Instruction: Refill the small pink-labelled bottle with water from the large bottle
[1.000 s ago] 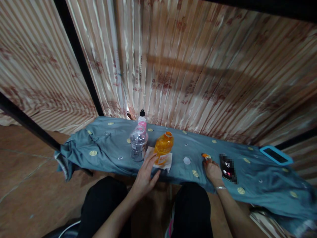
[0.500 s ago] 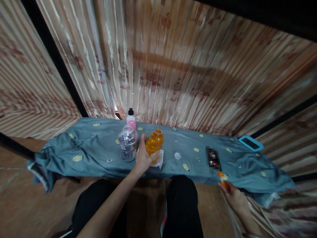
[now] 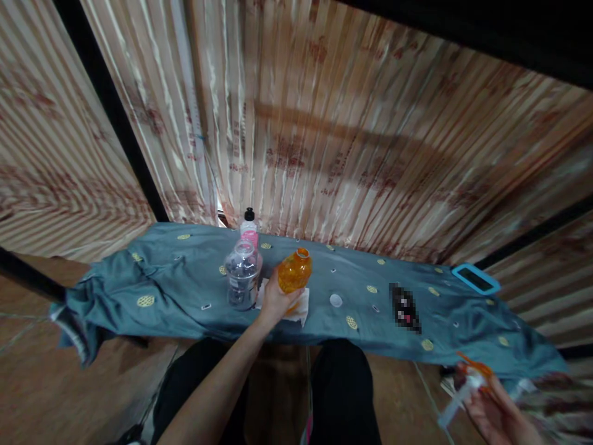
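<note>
My left hand (image 3: 274, 300) is wrapped round a see-through orange bottle (image 3: 295, 273). The bottle has no cap on, and its mouth leans a little to the right. Under it lies a white tissue (image 3: 302, 307). Close by on the left stands a clear plastic bottle (image 3: 241, 284), also uncapped. Behind that is a bottle with a pink label and black cap (image 3: 249, 226). Off the table's right front edge, my right hand (image 3: 495, 411) grips an orange pump top (image 3: 479, 372). A pale tube points down from it; motion blurs the details.
A blue-green patterned cloth (image 3: 180, 284) covers the table. On it lie a round white disc (image 3: 336, 300), a pixelated dark item (image 3: 404, 309) and a blue-framed device (image 3: 476, 279). A striped curtain (image 3: 301, 123) hangs behind, and dark poles (image 3: 111, 111) stand at the sides.
My right hand has moved right and down with the pump top, whose tube now shows. My left hand has closed further round the orange bottle, which now leans more.
</note>
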A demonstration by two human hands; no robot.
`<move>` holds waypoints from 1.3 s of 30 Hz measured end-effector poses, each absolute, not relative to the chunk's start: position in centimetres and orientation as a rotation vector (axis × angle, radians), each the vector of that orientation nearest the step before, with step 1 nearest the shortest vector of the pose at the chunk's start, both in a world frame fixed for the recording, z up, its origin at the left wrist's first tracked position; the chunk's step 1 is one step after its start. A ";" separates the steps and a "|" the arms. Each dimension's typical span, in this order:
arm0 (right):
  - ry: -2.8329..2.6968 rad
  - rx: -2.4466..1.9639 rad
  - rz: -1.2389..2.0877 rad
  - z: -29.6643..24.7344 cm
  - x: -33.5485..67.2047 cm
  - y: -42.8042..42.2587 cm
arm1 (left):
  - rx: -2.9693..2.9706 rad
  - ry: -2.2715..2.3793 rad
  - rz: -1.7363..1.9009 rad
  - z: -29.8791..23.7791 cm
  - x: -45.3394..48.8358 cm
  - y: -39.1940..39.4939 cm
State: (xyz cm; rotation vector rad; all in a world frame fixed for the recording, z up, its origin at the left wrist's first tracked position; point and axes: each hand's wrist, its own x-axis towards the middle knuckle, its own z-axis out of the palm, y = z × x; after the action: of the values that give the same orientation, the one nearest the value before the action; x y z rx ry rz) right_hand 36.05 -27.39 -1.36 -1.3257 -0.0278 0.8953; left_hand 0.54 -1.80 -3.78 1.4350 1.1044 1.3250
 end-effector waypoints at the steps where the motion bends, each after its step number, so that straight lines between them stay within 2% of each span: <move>1: 0.039 -1.276 0.936 0.2 34.7 -25.6 | 1.434 1.107 1.324 -3.7 0.5 -1.8; 6: 0.088 -1.073 0.947 6.4 29.2 -16.5 | 1.448 1.122 1.297 -3.8 0.3 -1.9; 13: -0.254 -0.938 0.781 9.4 26.3 -7.3 | 1.448 1.111 1.285 -4.3 0.2 -2.0; 19: -0.622 -0.949 0.668 10.7 25.8 -5.2 | 1.436 1.082 1.282 -4.6 0.4 -2.0; 26: -1.129 -0.949 0.559 14.9 22.8 -4.3 | 1.414 1.075 1.279 -4.4 0.3 -2.1; 39: -1.768 -1.047 0.810 8.8 16.3 -2.1 | 1.392 1.023 1.317 -4.5 0.5 -2.0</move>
State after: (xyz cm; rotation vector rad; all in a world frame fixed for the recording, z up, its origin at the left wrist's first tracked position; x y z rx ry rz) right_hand 16.31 -2.08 8.76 -1.0471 -1.7678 0.8101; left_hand 0.45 -2.02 -4.55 1.3923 1.0231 1.3167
